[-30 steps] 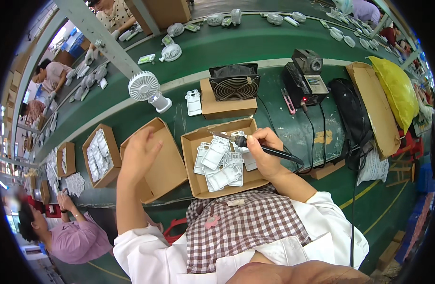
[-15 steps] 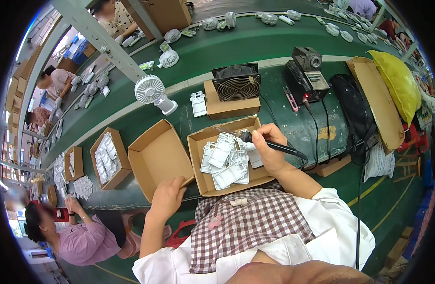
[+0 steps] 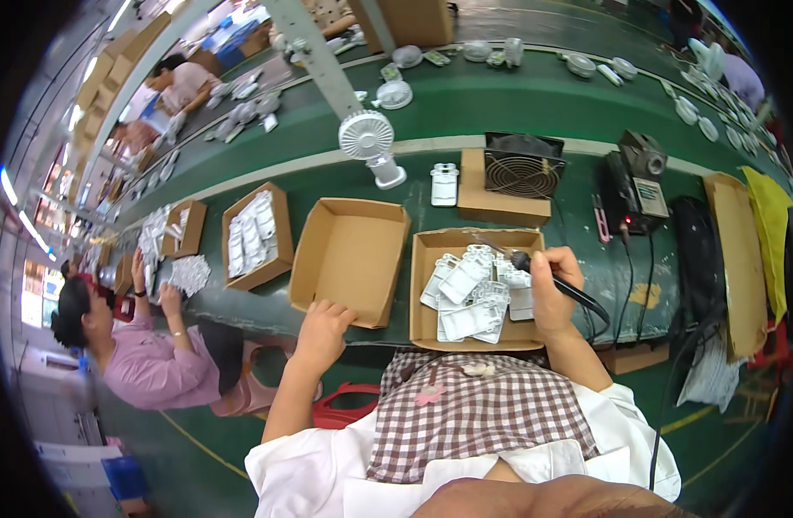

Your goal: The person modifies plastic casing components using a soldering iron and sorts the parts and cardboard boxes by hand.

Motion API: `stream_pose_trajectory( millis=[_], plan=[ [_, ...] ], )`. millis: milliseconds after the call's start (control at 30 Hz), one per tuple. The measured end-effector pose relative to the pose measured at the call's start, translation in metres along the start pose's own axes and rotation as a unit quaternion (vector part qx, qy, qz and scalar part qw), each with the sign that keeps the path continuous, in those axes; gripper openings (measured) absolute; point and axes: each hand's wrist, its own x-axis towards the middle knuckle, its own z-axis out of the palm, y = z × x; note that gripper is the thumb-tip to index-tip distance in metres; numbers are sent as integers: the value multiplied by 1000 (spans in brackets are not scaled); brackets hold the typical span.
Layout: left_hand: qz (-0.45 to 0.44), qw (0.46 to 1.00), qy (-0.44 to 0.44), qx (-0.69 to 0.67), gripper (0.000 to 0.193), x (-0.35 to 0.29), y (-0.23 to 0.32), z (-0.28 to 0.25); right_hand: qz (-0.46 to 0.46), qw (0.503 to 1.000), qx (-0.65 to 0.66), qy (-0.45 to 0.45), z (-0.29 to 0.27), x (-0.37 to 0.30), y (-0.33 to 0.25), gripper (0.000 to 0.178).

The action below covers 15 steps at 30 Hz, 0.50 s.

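Note:
My right hand (image 3: pixel 555 292) is closed around the black handle of a soldering iron (image 3: pixel 571 291). The iron's tip points left over a shallow cardboard box (image 3: pixel 421 332) of white plastic housings (image 3: pixel 470 319), heaped loosely. Just left of it sits another cardboard box (image 3: pixel 349 250), its brown bottom showing. My left hand (image 3: pixel 325 334) curls its fingers over the near rim of that second box. From the iron, a black cord (image 3: pixel 597 312) loops down at the right. One more white housing (image 3: pixel 444 185) lies behind the boxes.
Behind stand a black fan (image 3: pixel 523 168) on a carton (image 3: pixel 477 207), a white handheld fan (image 3: pixel 368 142) and a soldering station (image 3: pixel 634 203) with pink tweezers (image 3: pixel 600 220) beside it. Farther left are a box of white parts (image 3: pixel 256 233) and a seated co-worker (image 3: pixel 155 358).
The view has swung left, so the bench appears farther right. My left hand has shifted from the second box's near right corner along its near rim. The soldering iron stays in my right hand.

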Motion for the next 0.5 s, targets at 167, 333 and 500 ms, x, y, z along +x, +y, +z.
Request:
stream_pose_trajectory(
  millis=[167, 333, 500],
  plan=[
    [-8, 1000, 5, -3, 26, -8, -7, 5, -23, 1000, -11, 11, 3, 1, -2, 14],
    [-15, 1000, 6, -1, 29, -7, -11, 7, 8, 1000, 26, -2, -2, 0, 1, 13],
    [-12, 1000, 4, -1, 29, -3, -8, 0, 9, 1000, 16, -3, -5, -2, 0, 13]
  ],
)
